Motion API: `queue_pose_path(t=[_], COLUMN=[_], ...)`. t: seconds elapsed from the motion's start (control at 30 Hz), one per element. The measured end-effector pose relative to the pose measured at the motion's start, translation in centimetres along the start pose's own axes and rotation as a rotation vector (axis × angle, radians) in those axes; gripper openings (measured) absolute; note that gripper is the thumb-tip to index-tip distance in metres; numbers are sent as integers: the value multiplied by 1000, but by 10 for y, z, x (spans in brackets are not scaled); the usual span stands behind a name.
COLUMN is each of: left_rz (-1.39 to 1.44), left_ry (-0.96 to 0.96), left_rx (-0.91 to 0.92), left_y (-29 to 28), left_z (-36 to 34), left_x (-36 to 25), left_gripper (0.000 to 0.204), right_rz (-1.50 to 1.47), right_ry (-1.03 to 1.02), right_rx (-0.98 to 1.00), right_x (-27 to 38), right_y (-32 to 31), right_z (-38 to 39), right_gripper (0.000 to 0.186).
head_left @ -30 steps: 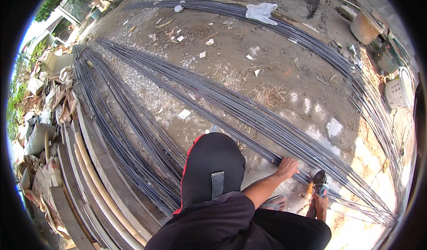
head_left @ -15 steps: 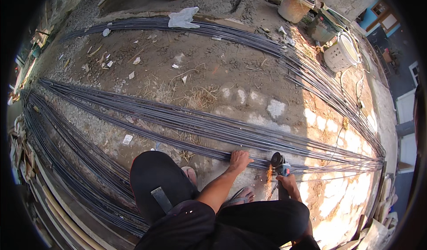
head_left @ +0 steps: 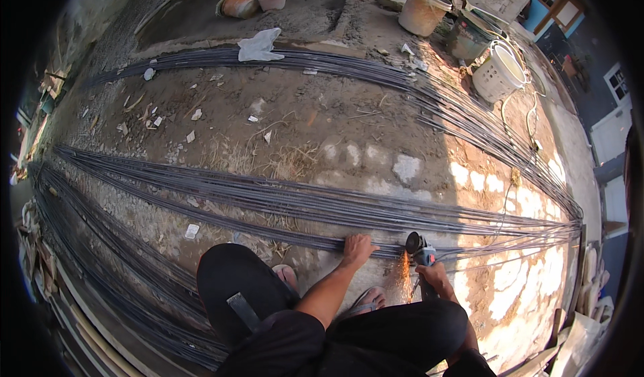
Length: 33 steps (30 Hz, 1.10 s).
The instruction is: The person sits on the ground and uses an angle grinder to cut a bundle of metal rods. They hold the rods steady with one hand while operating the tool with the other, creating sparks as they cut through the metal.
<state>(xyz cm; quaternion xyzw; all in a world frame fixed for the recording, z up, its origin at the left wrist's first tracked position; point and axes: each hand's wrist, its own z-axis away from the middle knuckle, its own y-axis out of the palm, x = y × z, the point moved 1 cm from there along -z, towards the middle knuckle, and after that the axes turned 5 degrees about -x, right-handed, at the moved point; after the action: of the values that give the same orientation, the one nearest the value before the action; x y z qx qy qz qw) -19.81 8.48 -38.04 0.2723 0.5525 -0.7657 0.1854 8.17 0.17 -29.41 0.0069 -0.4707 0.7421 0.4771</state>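
Observation:
With my right hand [head_left: 433, 275] I grip an angle grinder [head_left: 421, 251], its disc at the near edge of a bundle of dark steel rebar [head_left: 268, 199]. Orange sparks [head_left: 405, 278] spray from the disc down toward my foot. My left hand [head_left: 360, 248] is closed over the nearest rods of that bundle, a short way left of the disc. The fingertips wrap down behind the bars and are partly hidden. The bundle runs from far left to the right edge of the ground, where its ends come together.
Another rebar bundle [head_left: 322, 64] arcs across the far ground, with a white plastic bag [head_left: 260, 45] on it. More rods [head_left: 114, 243] lie at the near left. Buckets [head_left: 500, 73] stand at the far right. My sandalled foot [head_left: 369, 299] is close below the sparks. A cable [head_left: 508, 196] crosses the sunlit ground.
The whole view has tilted slightly, shifting the far buckets left and down. Sparks still fly, in a somewhat thicker spray. Both hands keep their grip, nearly in the same place.

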Motion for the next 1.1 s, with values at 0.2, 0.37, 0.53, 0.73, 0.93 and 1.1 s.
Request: queue_pose_path(t=[0.2, 0.37, 0.53, 0.73, 0.93, 1.1], left_rz=[6, -9, 6, 8, 39, 14], left_ry=[7, -16, -4, 7, 73, 23], left_rx=[-39, 47, 51, 25, -49, 1], left_y=[7, -5, -5, -7, 8, 7], left_z=[-6, -9, -6, -3, -6, -6], left_x=[-5, -7, -5, -8, 2, 2], left_gripper=[42, 44, 43, 42, 45, 46], right_rz=[72, 124, 57, 73, 61, 106], right_ry=[-1, 35, 55, 37, -23, 93], right_rx=[-28, 8, 35, 79, 146, 73], right_x=[0, 13, 5, 4, 2, 1], right_y=[-10, -11, -6, -9, -18, -10], right_z=[-7, -4, -11, -16, -2, -7], right_gripper=[46, 42, 40, 37, 38, 39])
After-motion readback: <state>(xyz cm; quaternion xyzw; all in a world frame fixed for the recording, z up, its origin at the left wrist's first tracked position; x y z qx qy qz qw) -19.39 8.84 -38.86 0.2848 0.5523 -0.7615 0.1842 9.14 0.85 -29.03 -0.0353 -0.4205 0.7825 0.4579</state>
